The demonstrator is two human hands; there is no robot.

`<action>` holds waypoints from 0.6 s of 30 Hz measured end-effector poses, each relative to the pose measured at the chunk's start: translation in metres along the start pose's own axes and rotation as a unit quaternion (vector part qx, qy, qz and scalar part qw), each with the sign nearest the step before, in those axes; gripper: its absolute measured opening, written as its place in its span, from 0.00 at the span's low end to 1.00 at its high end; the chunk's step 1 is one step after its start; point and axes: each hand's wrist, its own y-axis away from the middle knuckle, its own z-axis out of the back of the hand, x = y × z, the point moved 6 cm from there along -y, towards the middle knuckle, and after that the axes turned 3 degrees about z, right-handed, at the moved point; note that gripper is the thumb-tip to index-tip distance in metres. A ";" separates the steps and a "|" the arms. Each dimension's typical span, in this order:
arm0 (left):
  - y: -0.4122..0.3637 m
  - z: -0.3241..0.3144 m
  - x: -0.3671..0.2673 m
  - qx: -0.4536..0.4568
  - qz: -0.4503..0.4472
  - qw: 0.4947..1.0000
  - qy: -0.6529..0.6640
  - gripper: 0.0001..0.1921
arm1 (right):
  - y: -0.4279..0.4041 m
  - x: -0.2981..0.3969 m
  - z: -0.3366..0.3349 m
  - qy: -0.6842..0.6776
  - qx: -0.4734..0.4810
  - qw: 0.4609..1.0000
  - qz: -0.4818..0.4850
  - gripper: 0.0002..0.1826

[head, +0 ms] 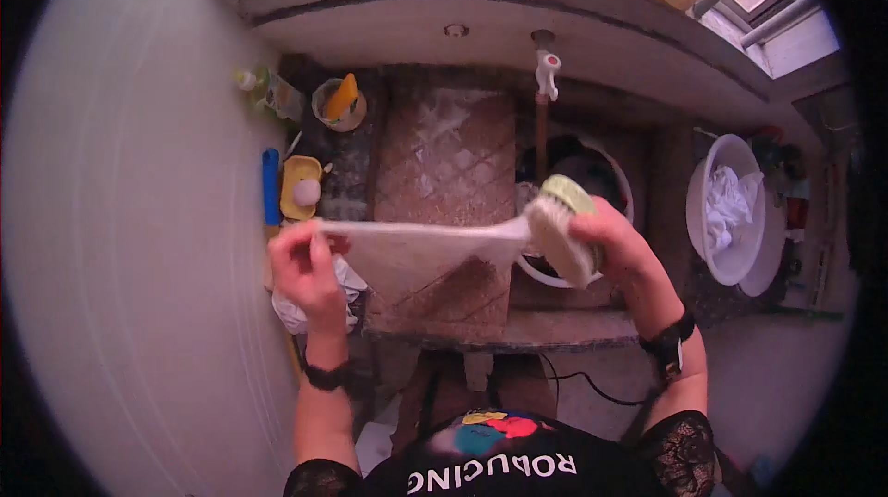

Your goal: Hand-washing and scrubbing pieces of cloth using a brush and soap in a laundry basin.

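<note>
My left hand (306, 271) pinches one end of a stretched strip of white fabric (430, 230), perhaps a sock, at the left. The strip runs nearly level above a stone washing slab (451, 171) to my right hand (621, 237). In that hand is a scrub brush (565, 230) with a pale green back and whitish bristles. How the fabric's right end is held is hidden behind the brush. Below the brush, a white basin (628, 181) with dark contents sits in the sink. Crumpled white cloth (350, 282) lies partly behind my left hand.
A tap (548, 73) juts from the wall above the basin. Along the left stand a bottle (277, 98), a tub (340, 115) with a yellow-orange item, and a yellow soap dish (300, 184) with soap. At right, another basin (694, 219) holds white cloth.
</note>
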 end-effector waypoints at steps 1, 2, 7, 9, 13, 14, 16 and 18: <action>-0.013 -0.012 0.012 0.002 0.007 1.000 0.011 0.07 | -0.012 0.000 0.005 -0.039 -0.008 0.999 0.001 0.30; -0.025 -0.024 0.034 0.015 -0.022 1.000 -0.014 0.10 | -0.029 -0.001 0.010 -0.020 -0.033 0.999 0.004 0.28; -0.029 -0.099 0.083 0.118 -0.061 0.963 -0.234 0.26 | -0.101 -0.066 0.080 0.120 -0.179 0.976 0.010 0.31; 0.008 -0.116 0.120 0.260 -0.095 0.907 -0.319 0.32 | -0.109 -0.093 0.092 0.157 -0.227 0.961 -0.023 0.32; 0.143 -0.117 0.155 0.465 -0.058 0.798 -0.380 0.34 | -0.103 -0.117 0.092 0.331 -0.315 0.885 0.087 0.35; 0.161 -0.117 0.151 0.481 -0.044 0.784 -0.391 0.34 | -0.103 -0.126 0.088 0.399 -0.305 0.859 0.099 0.37; 0.174 -0.111 0.145 0.486 -0.024 0.782 -0.389 0.35 | -0.110 -0.137 0.073 0.474 -0.248 0.838 0.109 0.40; 0.185 -0.099 0.141 0.490 -0.004 0.782 -0.386 0.35 | -0.115 -0.139 0.061 0.488 -0.247 0.829 0.115 0.40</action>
